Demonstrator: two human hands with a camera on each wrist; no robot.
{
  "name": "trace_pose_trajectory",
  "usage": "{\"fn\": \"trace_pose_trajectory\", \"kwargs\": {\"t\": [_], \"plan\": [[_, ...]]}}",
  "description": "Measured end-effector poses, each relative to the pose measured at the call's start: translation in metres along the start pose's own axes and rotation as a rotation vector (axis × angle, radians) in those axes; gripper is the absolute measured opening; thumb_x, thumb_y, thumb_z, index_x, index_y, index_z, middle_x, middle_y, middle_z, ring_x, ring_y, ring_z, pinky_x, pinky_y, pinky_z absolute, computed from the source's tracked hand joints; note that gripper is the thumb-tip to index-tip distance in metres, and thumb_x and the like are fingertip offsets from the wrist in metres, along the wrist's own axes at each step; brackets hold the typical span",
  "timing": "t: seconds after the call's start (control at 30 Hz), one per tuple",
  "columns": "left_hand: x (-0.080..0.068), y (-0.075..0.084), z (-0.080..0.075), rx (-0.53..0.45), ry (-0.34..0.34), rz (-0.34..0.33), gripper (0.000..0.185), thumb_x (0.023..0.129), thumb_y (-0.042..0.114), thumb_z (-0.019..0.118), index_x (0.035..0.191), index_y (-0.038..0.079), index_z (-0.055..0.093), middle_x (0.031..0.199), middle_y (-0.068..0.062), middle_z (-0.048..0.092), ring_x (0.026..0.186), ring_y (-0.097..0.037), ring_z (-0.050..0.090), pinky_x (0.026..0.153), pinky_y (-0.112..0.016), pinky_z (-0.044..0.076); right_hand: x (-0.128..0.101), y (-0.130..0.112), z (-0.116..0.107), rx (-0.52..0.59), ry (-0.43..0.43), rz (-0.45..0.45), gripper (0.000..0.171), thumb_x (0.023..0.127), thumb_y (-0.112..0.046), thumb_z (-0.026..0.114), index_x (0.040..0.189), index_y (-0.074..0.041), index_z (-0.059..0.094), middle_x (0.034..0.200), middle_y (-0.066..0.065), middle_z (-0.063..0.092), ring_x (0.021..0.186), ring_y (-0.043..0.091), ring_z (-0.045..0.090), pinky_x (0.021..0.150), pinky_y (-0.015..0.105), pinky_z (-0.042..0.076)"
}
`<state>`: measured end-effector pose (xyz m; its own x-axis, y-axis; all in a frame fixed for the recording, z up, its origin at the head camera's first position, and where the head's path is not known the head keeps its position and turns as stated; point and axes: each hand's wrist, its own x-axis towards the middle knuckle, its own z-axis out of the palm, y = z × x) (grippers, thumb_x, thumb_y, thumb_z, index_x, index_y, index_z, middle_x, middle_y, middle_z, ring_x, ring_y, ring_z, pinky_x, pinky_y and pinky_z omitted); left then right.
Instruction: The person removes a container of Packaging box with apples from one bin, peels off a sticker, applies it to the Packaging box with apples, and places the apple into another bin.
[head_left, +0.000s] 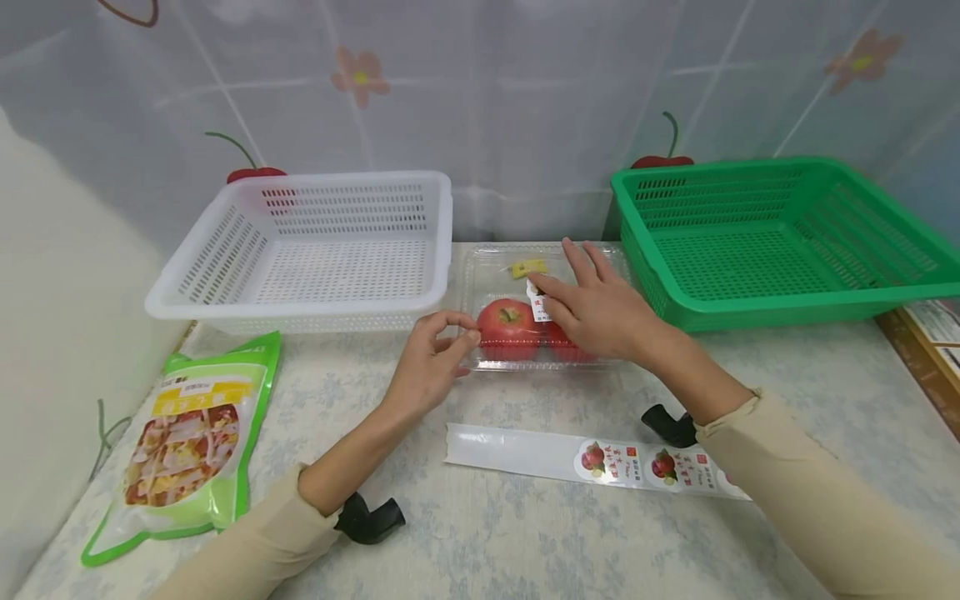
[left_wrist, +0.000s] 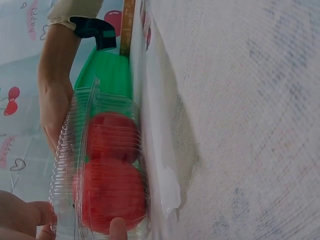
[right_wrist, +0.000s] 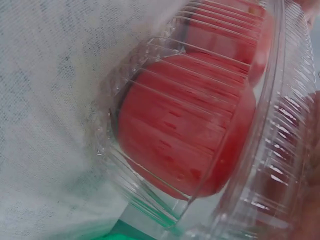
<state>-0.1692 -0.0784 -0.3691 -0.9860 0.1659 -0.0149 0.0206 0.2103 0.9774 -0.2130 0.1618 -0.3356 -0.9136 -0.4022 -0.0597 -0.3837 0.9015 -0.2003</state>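
A clear plastic clamshell box (head_left: 487,275) sits with its lid down between two baskets. Inside are two red apples (head_left: 508,325), one partly covered by my right hand, and a small yellow packet (head_left: 528,267) shows near the back. My left hand (head_left: 427,362) grips the box's front left edge between thumb and fingers. Over the lid, my right hand (head_left: 600,312) spreads its fingers and presses a white fruit-label sticker (head_left: 538,302) against the plastic. In the right wrist view, the box's ribbed side and an apple (right_wrist: 185,125) fill the middle.
A white basket (head_left: 300,312) stands left, a green basket (head_left: 720,312) right. On the near right lies a strip of labels (head_left: 517,450), partly under my right forearm. A green food bag (head_left: 187,442) lies at far left. Black straps (head_left: 371,521) hang at both wrists.
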Motion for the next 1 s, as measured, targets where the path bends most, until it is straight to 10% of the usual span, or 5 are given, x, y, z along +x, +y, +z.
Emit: {"fn": "trace_pose_trajectory", "kwargs": {"t": [0.83,1.0], "plan": [[-0.001,-0.002,-0.001,-0.058,-0.015,-0.013,0.013,0.098,0.012,0.061,0.108,0.003,0.064,0.132,-0.009,0.044,0.11,-0.029,0.062,0.079,-0.039,0.059,-0.007,0.004,0.011,0.02,0.365,-0.054,0.038,0.093,-0.028,0.06,0.114,0.001,0.073,0.131,0.025,0.058,0.127,0.039,0.05,0.099,0.056,0.046],[0.0,-0.001,-0.002,-0.073,-0.015,-0.017,0.014,0.098,0.011,0.061,0.108,0.003,0.064,0.133,-0.009,0.043,0.109,-0.031,0.063,0.08,-0.036,0.059,-0.01,0.006,0.012,0.078,0.391,-0.063,0.047,0.093,-0.027,0.061,0.132,-0.002,0.061,0.137,0.024,0.053,0.124,0.042,0.052,0.096,0.058,0.048]]}}
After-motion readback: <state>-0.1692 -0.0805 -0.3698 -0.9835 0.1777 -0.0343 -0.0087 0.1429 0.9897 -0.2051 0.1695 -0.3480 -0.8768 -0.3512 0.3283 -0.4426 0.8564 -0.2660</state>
